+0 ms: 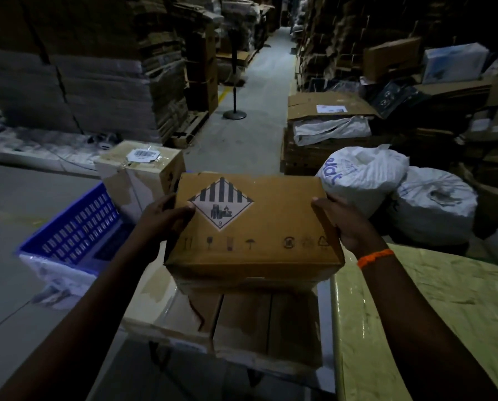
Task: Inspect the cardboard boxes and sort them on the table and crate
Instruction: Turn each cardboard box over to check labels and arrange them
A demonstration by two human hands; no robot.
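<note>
2 hands (162,219) (346,224) grip rect. brown cardboard box (259,227).

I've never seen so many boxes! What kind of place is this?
Probably a warehouse: tall stacks of flattened cardboard line a long aisle, stuffed white sacks sit nearby, and the cardboard box bears shipping symbols.
</note>
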